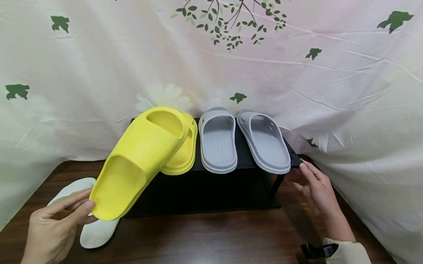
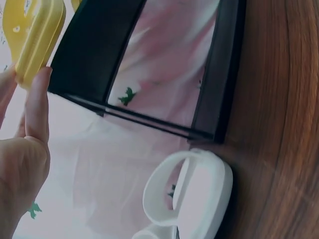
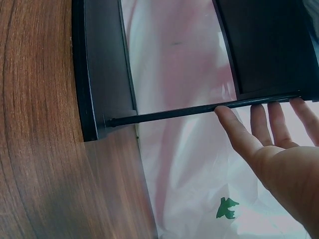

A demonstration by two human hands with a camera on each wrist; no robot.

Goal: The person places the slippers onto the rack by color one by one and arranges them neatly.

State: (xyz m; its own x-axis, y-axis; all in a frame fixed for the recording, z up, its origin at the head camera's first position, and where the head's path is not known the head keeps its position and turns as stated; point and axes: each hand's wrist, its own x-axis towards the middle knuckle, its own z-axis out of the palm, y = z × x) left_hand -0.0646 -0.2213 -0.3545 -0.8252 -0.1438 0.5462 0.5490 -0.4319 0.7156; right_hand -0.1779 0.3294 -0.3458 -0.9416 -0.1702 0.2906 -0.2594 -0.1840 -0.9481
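My left hand (image 1: 59, 224) pinches a yellow slipper (image 1: 141, 145) by its heel end, thumb on the near side. Raised and tilted, that slipper overlaps a second yellow slipper (image 1: 182, 162) on the black shoe rack (image 1: 245, 156). To the right of these, a grey slipper (image 1: 218, 144) and another grey slipper (image 1: 265, 143) stand on the top shelf, heels toward me. At the rack's right end, my right hand (image 1: 318, 192) touches the corner. Its extended fingers (image 3: 256, 122) rest against the side bar in the right wrist view.
White slippers (image 1: 99, 233) lie on the brown wood-grain surface (image 1: 207, 244) left of the rack, partly hidden behind the left hand and the raised slipper. A pale patterned cloth (image 1: 95, 65) hangs behind and along both sides. The rack has a lower shelf (image 1: 202, 201).
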